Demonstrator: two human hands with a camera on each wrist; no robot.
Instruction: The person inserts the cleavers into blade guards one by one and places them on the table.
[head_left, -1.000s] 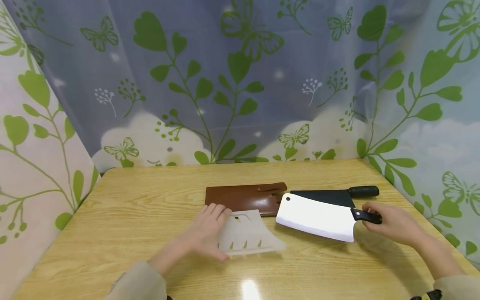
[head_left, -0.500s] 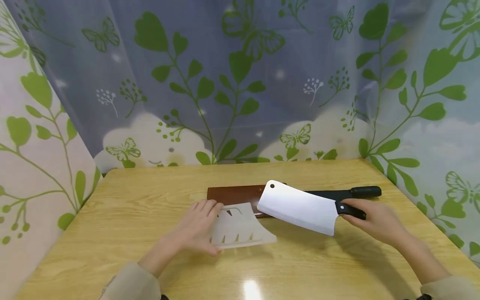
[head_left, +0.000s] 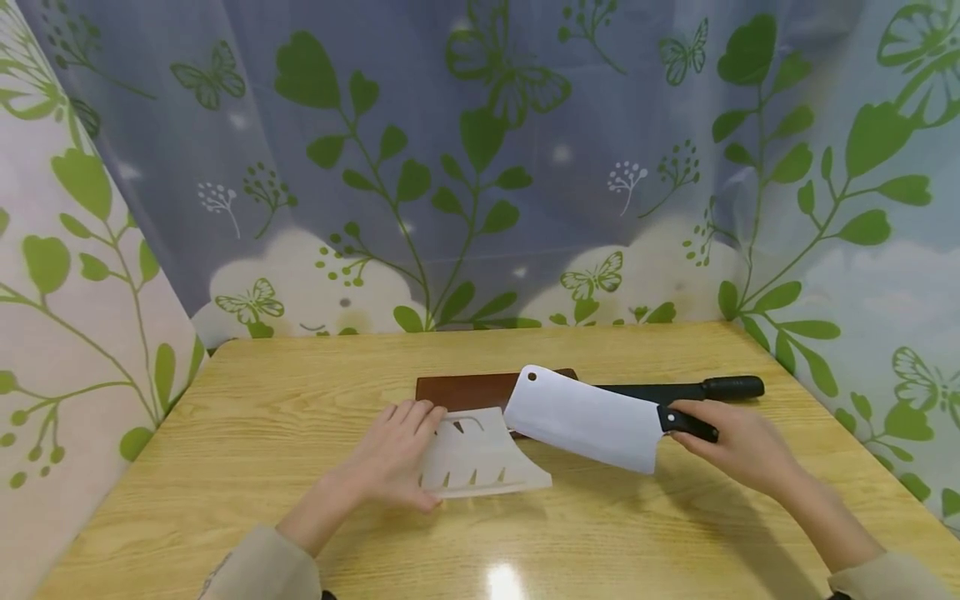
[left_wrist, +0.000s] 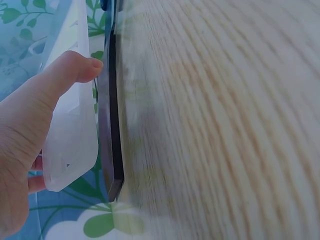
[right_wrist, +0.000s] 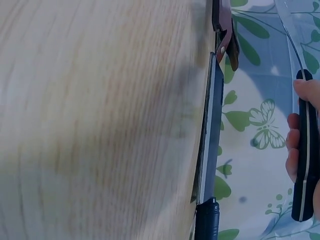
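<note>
Pinching the plastic blade guard [head_left: 480,454], left fingers [head_left: 415,414] risk nicks if the cleaver [head_left: 581,421], gripped by right fingers [right_wrist: 293,137], slips.

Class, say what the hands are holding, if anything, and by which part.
The left hand holds the pale cover by its left end; the right hand holds the cleaver by its black handle.

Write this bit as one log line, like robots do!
left hand: grips translucent white slotted plastic cover; right hand: holds silver-bladed, black-handled cleaver; farther back: flat brown sheath, dark-bladed, black-handled knife
</note>
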